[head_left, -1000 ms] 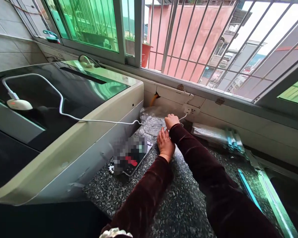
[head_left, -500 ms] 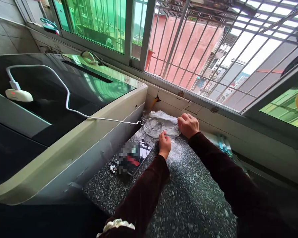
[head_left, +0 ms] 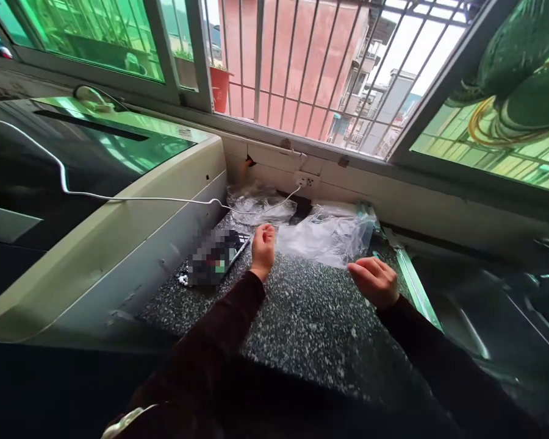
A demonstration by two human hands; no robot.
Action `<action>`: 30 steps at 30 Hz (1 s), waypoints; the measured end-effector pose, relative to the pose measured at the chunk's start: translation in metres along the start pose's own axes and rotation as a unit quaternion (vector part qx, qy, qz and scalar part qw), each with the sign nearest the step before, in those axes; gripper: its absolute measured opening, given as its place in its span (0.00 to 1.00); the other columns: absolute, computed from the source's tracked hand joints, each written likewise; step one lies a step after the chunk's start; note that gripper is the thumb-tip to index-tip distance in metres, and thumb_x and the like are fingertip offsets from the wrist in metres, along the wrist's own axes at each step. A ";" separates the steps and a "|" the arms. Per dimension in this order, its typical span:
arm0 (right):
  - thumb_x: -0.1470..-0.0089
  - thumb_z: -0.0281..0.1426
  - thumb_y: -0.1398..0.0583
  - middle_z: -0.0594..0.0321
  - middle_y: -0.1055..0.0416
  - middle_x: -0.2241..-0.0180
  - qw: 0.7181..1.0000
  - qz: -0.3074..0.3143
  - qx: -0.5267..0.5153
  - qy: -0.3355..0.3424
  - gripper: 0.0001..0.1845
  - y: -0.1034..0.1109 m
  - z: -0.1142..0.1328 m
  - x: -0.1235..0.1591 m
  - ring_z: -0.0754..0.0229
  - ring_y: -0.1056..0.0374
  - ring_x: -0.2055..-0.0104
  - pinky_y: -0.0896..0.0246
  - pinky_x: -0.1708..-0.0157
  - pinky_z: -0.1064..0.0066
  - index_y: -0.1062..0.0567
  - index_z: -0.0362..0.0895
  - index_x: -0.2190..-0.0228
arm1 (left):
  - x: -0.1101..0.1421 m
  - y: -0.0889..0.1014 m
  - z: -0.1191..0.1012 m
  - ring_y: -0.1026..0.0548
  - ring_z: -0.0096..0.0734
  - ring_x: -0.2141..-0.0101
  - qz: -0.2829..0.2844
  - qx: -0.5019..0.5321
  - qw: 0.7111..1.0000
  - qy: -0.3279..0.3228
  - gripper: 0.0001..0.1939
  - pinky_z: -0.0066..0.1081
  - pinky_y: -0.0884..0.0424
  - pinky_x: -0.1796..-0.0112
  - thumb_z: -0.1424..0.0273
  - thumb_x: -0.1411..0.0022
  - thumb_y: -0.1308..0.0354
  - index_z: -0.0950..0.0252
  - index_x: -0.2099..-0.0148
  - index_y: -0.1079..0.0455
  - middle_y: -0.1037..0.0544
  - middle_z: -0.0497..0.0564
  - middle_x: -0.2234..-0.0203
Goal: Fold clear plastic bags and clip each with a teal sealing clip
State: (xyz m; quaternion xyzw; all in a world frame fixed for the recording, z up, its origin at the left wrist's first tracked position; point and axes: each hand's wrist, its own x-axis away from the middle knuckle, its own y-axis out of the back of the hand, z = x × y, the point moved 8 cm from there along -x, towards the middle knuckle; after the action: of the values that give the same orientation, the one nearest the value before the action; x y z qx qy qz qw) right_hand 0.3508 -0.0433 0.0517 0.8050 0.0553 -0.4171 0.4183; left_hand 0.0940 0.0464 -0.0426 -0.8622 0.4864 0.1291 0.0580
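Observation:
A clear, crinkled plastic bag (head_left: 327, 238) is spread out just above the speckled dark stone counter (head_left: 302, 317). My left hand (head_left: 263, 249) has its fingers closed at the bag's left edge. Its lower right corner meets the pinched fingertips of my right hand (head_left: 374, 281). More crumpled clear plastic (head_left: 261, 204) lies behind my left hand, by the wall. Left of that hand rests a phone (head_left: 217, 257), its screen blurred out, with a white beaded piece (head_left: 183, 280) at its near end.
A white cable (head_left: 155, 199) runs from a wall socket (head_left: 306, 180) across the pale-edged washing machine (head_left: 187, 161) on the left. A glass strip (head_left: 418, 292) edges the counter's right side, beside a dark basin-like area. Barred windows (head_left: 293, 67) line the back.
My hands have moved apart, my right hand coming nearer and to the right. The plastic bag now stretches between them, away from the other plastic. The view has turned right.

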 end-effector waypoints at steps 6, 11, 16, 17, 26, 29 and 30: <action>0.47 0.25 0.44 0.63 0.30 0.76 0.998 0.039 -0.022 -0.046 0.07 0.006 0.011 0.054 0.65 0.36 0.74 0.40 0.71 0.75 0.26 0.45 0.72 | 0.051 -0.046 -0.008 0.38 0.26 0.79 0.270 -0.145 0.952 -0.003 0.14 0.27 0.40 0.75 0.61 0.52 0.41 0.66 0.81 0.35 0.37 0.45 0.85; 0.47 0.25 0.46 0.59 0.27 0.71 0.984 0.098 -0.029 -0.149 0.09 0.010 -0.005 0.081 0.63 0.32 0.70 0.38 0.70 0.73 0.25 0.43 0.67 | 0.076 -0.040 -0.020 0.35 0.26 0.76 0.309 -0.122 0.942 -0.051 0.11 0.26 0.37 0.72 0.67 0.49 0.44 0.66 0.80 0.34 0.33 0.46 0.81; 0.50 0.30 0.45 0.60 0.29 0.72 0.927 0.123 -0.137 -0.327 0.10 -0.003 -0.052 0.080 0.64 0.37 0.77 0.38 0.74 0.70 0.26 0.41 0.66 | 0.111 -0.012 -0.059 0.28 0.31 0.64 0.315 -0.131 0.906 -0.251 0.09 0.31 0.31 0.62 0.68 0.43 0.46 0.64 0.74 0.31 0.25 0.54 0.67; 0.50 0.30 0.45 0.60 0.29 0.72 0.919 0.135 -0.170 -0.330 0.11 -0.012 -0.056 0.071 0.64 0.37 0.77 0.38 0.73 0.70 0.26 0.40 0.65 | 0.120 -0.009 -0.065 0.28 0.31 0.63 0.316 -0.141 0.893 -0.287 0.09 0.32 0.31 0.61 0.68 0.42 0.46 0.64 0.73 0.31 0.25 0.55 0.65; 0.64 0.17 0.42 0.55 0.34 0.50 0.869 0.398 -0.288 -0.062 0.32 -0.101 0.023 -0.039 0.54 0.41 0.49 0.45 0.50 0.60 0.30 0.44 0.53 | 0.198 -0.002 -0.078 0.26 0.29 0.65 0.382 -0.288 0.689 -0.545 0.09 0.32 0.31 0.64 0.73 0.38 0.50 0.62 0.65 0.28 0.23 0.52 0.57; 0.61 0.20 0.40 0.59 0.30 0.54 0.837 0.468 -0.282 -0.001 0.19 -0.111 0.043 -0.047 0.55 0.40 0.51 0.47 0.49 0.60 0.24 0.44 0.64 | 0.206 0.000 -0.077 0.26 0.31 0.60 0.416 -0.304 0.637 -0.574 0.11 0.32 0.30 0.62 0.75 0.37 0.53 0.62 0.64 0.29 0.24 0.53 0.55; 0.59 0.21 0.40 0.59 0.28 0.58 0.834 0.473 -0.283 0.009 0.13 -0.108 0.044 -0.048 0.56 0.39 0.53 0.46 0.50 0.61 0.24 0.43 0.68 | 0.205 0.001 -0.077 0.27 0.31 0.59 0.426 -0.309 0.624 -0.578 0.12 0.32 0.30 0.62 0.75 0.37 0.54 0.62 0.64 0.29 0.25 0.53 0.54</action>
State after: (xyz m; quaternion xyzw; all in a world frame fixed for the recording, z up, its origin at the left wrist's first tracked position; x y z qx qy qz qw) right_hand 0.2452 0.0073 0.0051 0.5832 -0.2132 -0.1268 0.7735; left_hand 0.2076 -0.1407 -0.0256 -0.2744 0.5972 0.7537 -0.0037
